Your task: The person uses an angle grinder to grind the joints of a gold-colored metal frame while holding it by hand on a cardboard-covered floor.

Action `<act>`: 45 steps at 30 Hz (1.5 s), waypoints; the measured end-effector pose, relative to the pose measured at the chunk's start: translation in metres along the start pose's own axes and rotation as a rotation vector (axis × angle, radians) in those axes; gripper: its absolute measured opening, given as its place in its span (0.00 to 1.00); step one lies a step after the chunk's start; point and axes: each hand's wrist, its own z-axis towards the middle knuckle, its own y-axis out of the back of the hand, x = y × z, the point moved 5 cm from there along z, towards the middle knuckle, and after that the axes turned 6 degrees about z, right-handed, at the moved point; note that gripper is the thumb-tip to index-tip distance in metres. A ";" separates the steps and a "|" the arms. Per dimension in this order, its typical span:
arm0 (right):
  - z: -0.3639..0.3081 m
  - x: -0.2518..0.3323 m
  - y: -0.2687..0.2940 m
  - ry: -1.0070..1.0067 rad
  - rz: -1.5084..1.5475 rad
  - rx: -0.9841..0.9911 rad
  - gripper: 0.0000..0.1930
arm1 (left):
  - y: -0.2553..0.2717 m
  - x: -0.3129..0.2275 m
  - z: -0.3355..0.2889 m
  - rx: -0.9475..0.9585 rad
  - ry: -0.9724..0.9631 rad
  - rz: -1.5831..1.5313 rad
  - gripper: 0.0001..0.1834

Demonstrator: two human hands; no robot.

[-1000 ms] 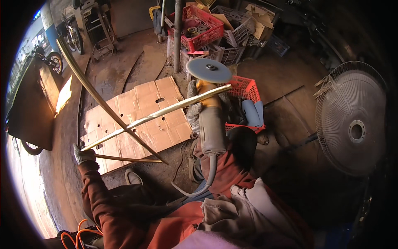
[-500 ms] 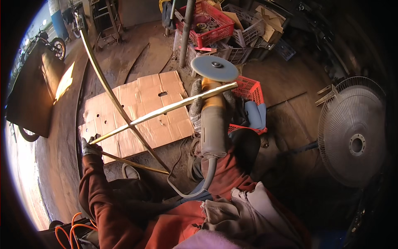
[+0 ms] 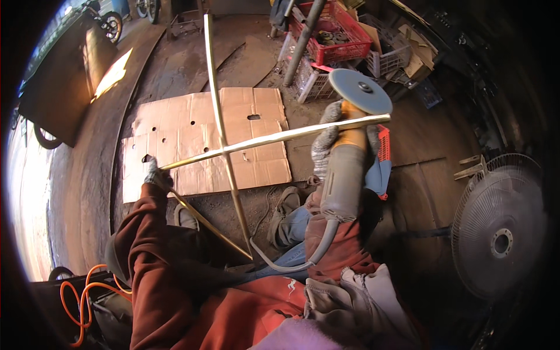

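Observation:
My gloved left hand (image 3: 154, 175) is closed round the left end of a shiny brass-coloured metal tube frame (image 3: 268, 139). One long tube runs across to the right, and a second crosses it at an angle; a thinner bar slants down from near my left hand. My gloved right hand (image 3: 325, 143) grips an angle grinder (image 3: 343, 181), its body upright and its grey-blue disc (image 3: 360, 91) at the top. In the picture, the long tube's right part passes across the grinder's yellow neck, below the disc. A grey cord leads from the grinder's lower end towards my lap.
A flat cardboard sheet (image 3: 204, 175) with holes lies on the floor. Crates, among them a red crate (image 3: 337, 49), are stacked beyond a metal pole (image 3: 304, 44). At the right stands a large fan (image 3: 496, 227). An orange hose (image 3: 87, 297) coils at lower left.
The view has shifted. The frame has swung so its crossing tube stands more upright. Grinder and right hand sit further right, still together. Both hands keep their hold.

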 end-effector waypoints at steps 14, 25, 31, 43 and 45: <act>0.035 -0.019 -0.114 0.052 0.054 0.313 0.36 | -0.090 0.065 0.013 0.027 0.218 0.109 0.55; 0.039 -0.118 -0.176 -0.115 0.221 0.448 0.38 | -0.130 -0.106 -0.079 0.016 -0.882 -0.103 0.52; 0.041 -0.161 -0.202 -0.108 0.474 0.454 0.27 | -0.214 -0.158 -0.390 0.531 -1.426 0.148 0.42; 0.026 -0.141 -0.113 -0.296 0.504 0.192 0.29 | -0.107 -0.243 -0.321 -0.248 -1.135 -0.276 0.23; 0.027 -0.129 -0.045 -0.276 0.267 0.014 0.30 | -0.108 -0.281 -0.325 -0.238 -1.329 -0.022 0.25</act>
